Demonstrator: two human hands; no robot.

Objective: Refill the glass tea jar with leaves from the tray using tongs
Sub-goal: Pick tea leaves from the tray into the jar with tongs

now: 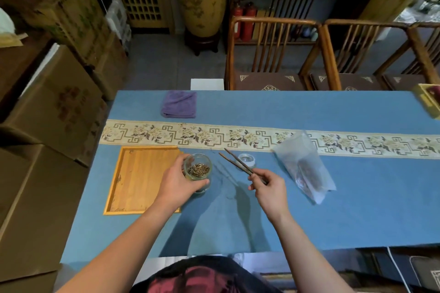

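My left hand [177, 182] wraps the jar [198, 171], thumb on the near side, fingers curled round the far wall; the grip is closed on the glass. The jar is small, round and clear, mouth open, upright on the desk [357, 209] just off the tray's right edge. Dry leaves [198, 169] lie inside it, thin brown and tan slivers in a loose heap.

My right hand [269, 189] pinches the tongs [240, 164] near their joined end, thumb and fingers pressed on the two arms. They are dark, slim wooden sticks, tips slightly parted and pointing up-left, raised above the cloth right of the jar. I cannot tell whether the tips carry anything.

The tray [140, 179] is flat, rectangular, honey-coloured wood with straight grain and a low raised rim; only a few dark specks show along its edges. My left wrist lies over its right side.

A round glass lid [246, 159] sits on the cloth behind the tongs. To the right a soft translucent bag [307, 169] lies slumped, reddish-brown contents showing through.

The desk wears matte blue cloth with a cream woven runner [166, 135] of flowers and key-frets. A folded purple towel [179, 104], fuzzy, rests at the far edge.
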